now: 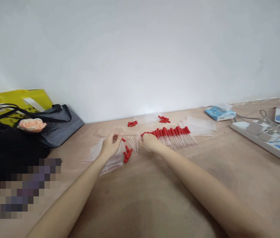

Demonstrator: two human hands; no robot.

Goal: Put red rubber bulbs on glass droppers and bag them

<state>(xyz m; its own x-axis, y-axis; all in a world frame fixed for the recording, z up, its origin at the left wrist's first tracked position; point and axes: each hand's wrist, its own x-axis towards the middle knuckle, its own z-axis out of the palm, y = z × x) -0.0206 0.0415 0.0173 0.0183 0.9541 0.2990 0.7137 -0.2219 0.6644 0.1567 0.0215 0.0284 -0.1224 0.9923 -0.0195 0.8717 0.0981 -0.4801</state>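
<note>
Between the fingertips of my left hand point(112, 144) is a red rubber dropper bulb point(123, 139). My right hand point(149, 142) is closed at the left end of a row of droppers point(171, 132), pinching a thin clear dropper tube point(138, 135); its fingers partly hide the grip. The droppers lie side by side, red bulbs away from me and clear tips toward me. Several bare dropper tubes point(132, 144) rest between my hands. Just below them lies a small group of loose red bulbs point(127, 154). Clear zip bags point(112, 162) are spread under my left hand.
Farther back are more red bulbs point(164, 119), another little pile of bulbs point(132, 123) and clear tubes point(151, 120). Clear bags point(199, 126) lie right of the row. A tissue pack point(219, 113) and power strip point(266, 140) stand right; a striped bag point(60, 129) stands left.
</note>
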